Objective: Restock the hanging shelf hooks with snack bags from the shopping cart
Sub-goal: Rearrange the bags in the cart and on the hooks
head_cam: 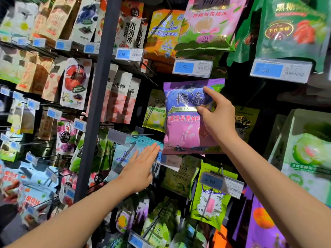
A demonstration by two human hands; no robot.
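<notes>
A purple and pink snack bag (186, 126) hangs upright in front of the dark shelf wall, at mid height. My right hand (217, 115) grips its right edge, thumb on the front and index finger stretched up along the top. My left hand (141, 167) is flat with straight fingers, reaching toward the price tag (170, 161) just below the bag's lower left corner and over a row of light blue bags (125, 156). A bare hook (141, 135) juts out to the left of the held bag. The shopping cart is out of sight.
Hooks full of snack bags fill the wall: pink bag (209, 24) and green bag (290, 29) above, green bags (179, 178) below. Blue price tags (192, 68) stick out on the hook ends. A dark upright post (96, 97) splits the shelving.
</notes>
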